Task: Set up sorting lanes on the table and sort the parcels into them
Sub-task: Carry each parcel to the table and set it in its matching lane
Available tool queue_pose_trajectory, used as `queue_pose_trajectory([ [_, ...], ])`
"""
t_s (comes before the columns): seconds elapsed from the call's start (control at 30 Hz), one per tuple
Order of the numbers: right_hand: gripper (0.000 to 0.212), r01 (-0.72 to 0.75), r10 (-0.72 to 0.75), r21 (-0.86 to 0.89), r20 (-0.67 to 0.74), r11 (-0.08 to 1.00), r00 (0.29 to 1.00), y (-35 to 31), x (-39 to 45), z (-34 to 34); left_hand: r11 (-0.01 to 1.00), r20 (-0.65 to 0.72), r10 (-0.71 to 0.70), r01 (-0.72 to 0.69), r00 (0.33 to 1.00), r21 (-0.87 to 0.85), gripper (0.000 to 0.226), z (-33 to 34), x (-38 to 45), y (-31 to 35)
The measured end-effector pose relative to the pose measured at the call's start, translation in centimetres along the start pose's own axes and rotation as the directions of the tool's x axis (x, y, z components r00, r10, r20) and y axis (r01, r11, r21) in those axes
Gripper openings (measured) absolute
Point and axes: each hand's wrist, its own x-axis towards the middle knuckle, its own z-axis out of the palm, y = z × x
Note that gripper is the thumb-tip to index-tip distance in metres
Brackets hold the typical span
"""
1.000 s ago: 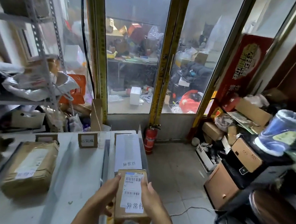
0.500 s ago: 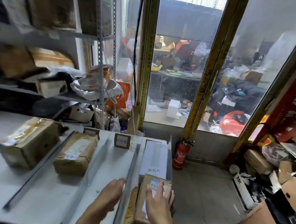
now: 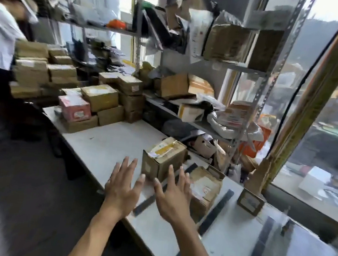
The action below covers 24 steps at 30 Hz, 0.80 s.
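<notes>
My left hand (image 3: 123, 187) and my right hand (image 3: 174, 197) hover empty over the white table (image 3: 107, 148), fingers spread. Just beyond their fingertips stands a brown parcel (image 3: 161, 158) with a torn label on top. A second, flatter parcel (image 3: 204, 191) lies to the right of my right hand. Dark strips (image 3: 215, 211) run across the table and mark off lanes. A small framed sign (image 3: 250, 201) stands at the far edge. A stack of unsorted parcels (image 3: 102, 102) fills the table's far left end, with a pink box (image 3: 74, 108) among them.
A person in a white shirt (image 3: 0, 33) stands at the far left. Metal shelving (image 3: 222, 66) packed with boxes and bags rises behind the table. A glass wall with a gold frame (image 3: 318, 87) is on the right. Dark floor lies left of the table.
My view has swung left from the glass door toward the parcel stack. Both hands have let go of the labelled parcel they held and now reach forward empty.
</notes>
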Motion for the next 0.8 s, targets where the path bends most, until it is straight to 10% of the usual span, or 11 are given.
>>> queue_pose_trajectory([
  [0.8,0.073,0.235,-0.211,-0.073,0.242,0.969,0.947,-33.8,27.6,25.1,0.946,-0.314,-0.321,0.318,0.894,-0.060,0.064,-22.8,23.1,-32.7],
])
